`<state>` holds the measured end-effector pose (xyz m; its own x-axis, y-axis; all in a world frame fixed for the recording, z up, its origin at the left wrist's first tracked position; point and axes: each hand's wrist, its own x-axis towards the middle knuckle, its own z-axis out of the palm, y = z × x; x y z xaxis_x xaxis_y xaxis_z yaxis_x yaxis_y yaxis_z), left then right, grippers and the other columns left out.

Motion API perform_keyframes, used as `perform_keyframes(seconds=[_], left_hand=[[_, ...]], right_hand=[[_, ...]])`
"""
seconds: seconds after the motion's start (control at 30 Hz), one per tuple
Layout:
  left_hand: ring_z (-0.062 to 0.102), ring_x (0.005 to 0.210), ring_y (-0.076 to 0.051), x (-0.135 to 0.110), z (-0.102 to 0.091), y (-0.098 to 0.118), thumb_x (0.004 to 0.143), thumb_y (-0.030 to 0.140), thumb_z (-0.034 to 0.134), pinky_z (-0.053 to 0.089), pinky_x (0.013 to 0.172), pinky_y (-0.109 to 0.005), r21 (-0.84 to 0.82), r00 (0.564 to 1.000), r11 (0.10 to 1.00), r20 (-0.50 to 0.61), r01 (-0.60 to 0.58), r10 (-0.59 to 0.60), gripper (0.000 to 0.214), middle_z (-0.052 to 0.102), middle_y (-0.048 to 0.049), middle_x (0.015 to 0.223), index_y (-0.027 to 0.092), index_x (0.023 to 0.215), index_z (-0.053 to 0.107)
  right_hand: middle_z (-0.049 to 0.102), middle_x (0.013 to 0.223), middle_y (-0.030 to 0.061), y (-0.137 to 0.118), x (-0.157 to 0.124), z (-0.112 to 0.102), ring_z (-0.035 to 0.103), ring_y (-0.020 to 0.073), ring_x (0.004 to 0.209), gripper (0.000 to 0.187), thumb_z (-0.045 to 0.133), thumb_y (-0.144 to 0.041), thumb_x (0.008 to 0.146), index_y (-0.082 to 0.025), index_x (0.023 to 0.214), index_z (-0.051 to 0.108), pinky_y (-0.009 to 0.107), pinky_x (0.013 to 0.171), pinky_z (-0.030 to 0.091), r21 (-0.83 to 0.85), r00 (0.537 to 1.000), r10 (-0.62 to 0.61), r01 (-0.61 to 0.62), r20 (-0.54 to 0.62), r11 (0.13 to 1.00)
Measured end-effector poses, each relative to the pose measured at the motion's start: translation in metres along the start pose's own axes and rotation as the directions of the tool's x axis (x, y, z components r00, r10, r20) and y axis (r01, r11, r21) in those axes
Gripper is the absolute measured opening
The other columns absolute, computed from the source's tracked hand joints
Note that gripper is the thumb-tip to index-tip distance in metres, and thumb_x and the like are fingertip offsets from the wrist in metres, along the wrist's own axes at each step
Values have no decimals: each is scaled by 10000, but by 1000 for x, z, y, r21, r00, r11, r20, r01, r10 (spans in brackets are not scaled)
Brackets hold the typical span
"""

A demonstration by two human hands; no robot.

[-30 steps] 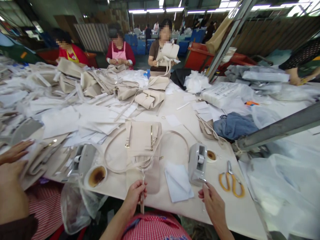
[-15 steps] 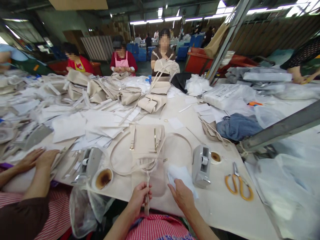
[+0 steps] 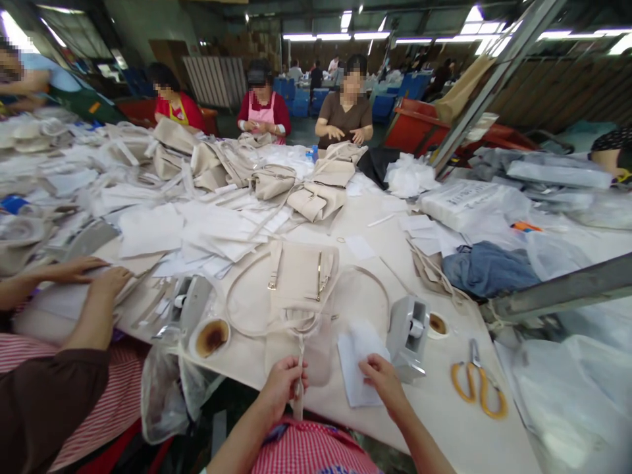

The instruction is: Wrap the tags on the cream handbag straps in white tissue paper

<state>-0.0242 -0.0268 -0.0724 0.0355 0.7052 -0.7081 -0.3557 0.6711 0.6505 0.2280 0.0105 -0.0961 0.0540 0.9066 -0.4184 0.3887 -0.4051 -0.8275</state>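
My left hand [image 3: 284, 385] is closed around a narrow beige strap [image 3: 301, 350] near the table's front edge; the strap's end hangs below the fingers. That strap runs up to a beige bag [image 3: 296, 273] with gold-coloured buckles, lying flat ahead of me with its long strap looped to both sides. Beneath the lower part of the bag lies a translucent sheet. To the right, my right hand [image 3: 386, 383] has its thumb and fingers closed at the right edge of a folded white sheet [image 3: 351, 368], which rests on the table beside the bag.
Grey tape dispensers [image 3: 407, 336] flank the bag, with cups of brown liquid [image 3: 211, 337] close by. Orange-handled scissors [image 3: 476, 382] lie at right. A co-worker's hands [image 3: 111, 283] are at left. White papers [image 3: 197, 230] and beige bags [image 3: 316, 197] cover the far side; a metal post [image 3: 567, 286] crosses at right.
My right hand has drawn back slightly, its fingers closing at the sheet's edge; the sheet lies flatter. The view has shifted left. The person opposite has lowered a bag to the table.
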Motion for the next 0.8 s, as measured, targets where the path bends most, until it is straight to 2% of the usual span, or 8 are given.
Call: perform_keyframes(seconds=[0.1, 0.2, 0.47, 0.53, 0.67, 0.8], left_hand=[[588, 568, -129, -2, 1, 2, 569, 312, 704, 425, 561, -248, -43, 1000, 999, 28, 13, -12, 334, 596, 19, 636, 160, 849, 603], [593, 565, -133, -4, 0, 3, 569, 309, 718, 435, 562, -255, -72, 999, 997, 43, 26, -23, 356, 594, 20, 627, 149, 865, 601], [594, 558, -124, -9, 0, 6, 619, 287, 723, 444, 567, -249, -117, 998, 992, 47, 40, -35, 306, 598, 27, 617, 149, 860, 595], [601, 562, -128, -11, 0, 8, 627, 276, 708, 447, 568, -249, -120, 998, 992, 50, 48, -42, 294, 601, 25, 612, 145, 868, 600], [618, 581, -145, -17, -2, 14, 593, 250, 692, 462, 576, -259, -114, 997, 991, 48, 72, -67, 320, 614, 17, 603, 139, 881, 609], [652, 644, -164, -28, -6, 18, 556, 269, 695, 460, 578, -250, -119, 996, 990, 36, 81, -77, 377, 678, -30, 675, 127, 898, 624]], right_hand=[[510, 600, -49, -8, -11, -7, 547, 148, 588, 360, 605, -563, 662, -229, 698, 476, 283, 598, 489, 197, 995, 69, -81, 68, 977], [600, 666, -24, -15, -18, -7, 575, 138, 610, 435, 689, -595, 648, -197, 776, 568, 287, 633, 510, 316, 984, 96, -139, 149, 939], [594, 565, -41, -25, -20, 11, 545, 121, 564, 460, 840, -555, 521, -183, 622, 590, 262, 606, 484, 421, 963, 121, -216, 240, 881], [647, 619, -21, -31, -23, 15, 580, 141, 601, 416, 839, -517, 539, -186, 664, 620, 272, 625, 492, 465, 951, 93, -228, 295, 856], [726, 733, 11, -44, -29, 27, 638, 169, 673, 352, 830, -397, 581, -188, 820, 677, 279, 675, 509, 608, 907, 36, -311, 420, 731], [720, 678, -9, -48, -31, 49, 644, 157, 636, 345, 864, -295, 557, -186, 821, 669, 262, 651, 508, 621, 896, 78, -364, 437, 694]])
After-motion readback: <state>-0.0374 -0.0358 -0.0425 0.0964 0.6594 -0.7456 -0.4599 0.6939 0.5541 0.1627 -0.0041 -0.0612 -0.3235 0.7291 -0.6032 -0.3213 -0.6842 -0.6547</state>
